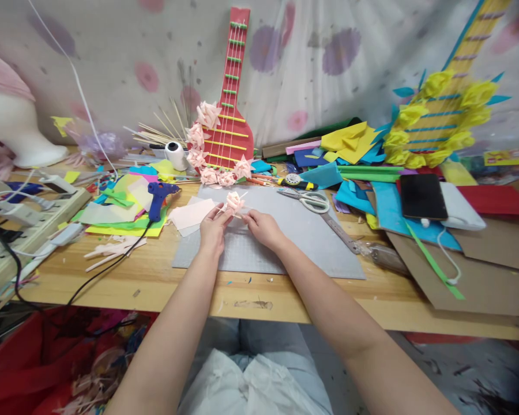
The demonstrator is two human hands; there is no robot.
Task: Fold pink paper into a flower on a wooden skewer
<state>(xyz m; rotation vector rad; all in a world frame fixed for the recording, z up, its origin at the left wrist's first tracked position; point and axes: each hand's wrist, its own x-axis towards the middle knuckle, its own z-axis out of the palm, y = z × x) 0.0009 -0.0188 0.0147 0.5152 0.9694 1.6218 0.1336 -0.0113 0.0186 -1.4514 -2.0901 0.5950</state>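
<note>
A pale pink paper flower (234, 201) is held above the grey cutting mat by my left hand (213, 229), its fingers pinched at the base. On the other side, my right hand (263, 227) is closed with thumb and fingertips on a thin pale strip just below the flower. Whether that strip is joined to the flower, I cannot tell. Pale pink paper sheets (192, 214) lie left of my left hand, partly over the cutting mat (285, 248). Scissors (313, 201) rest on the mat's far right part, beyond my right hand.
Left of the mat stands a blue glue gun (158, 200) near coloured paper; its cord runs to a power strip (8, 253). Behind, a red paper guitar (227, 132) with pink flowers leans upright. To the right lie a metal ruler (339, 231), a phone (422, 197) and cardboard (471, 282).
</note>
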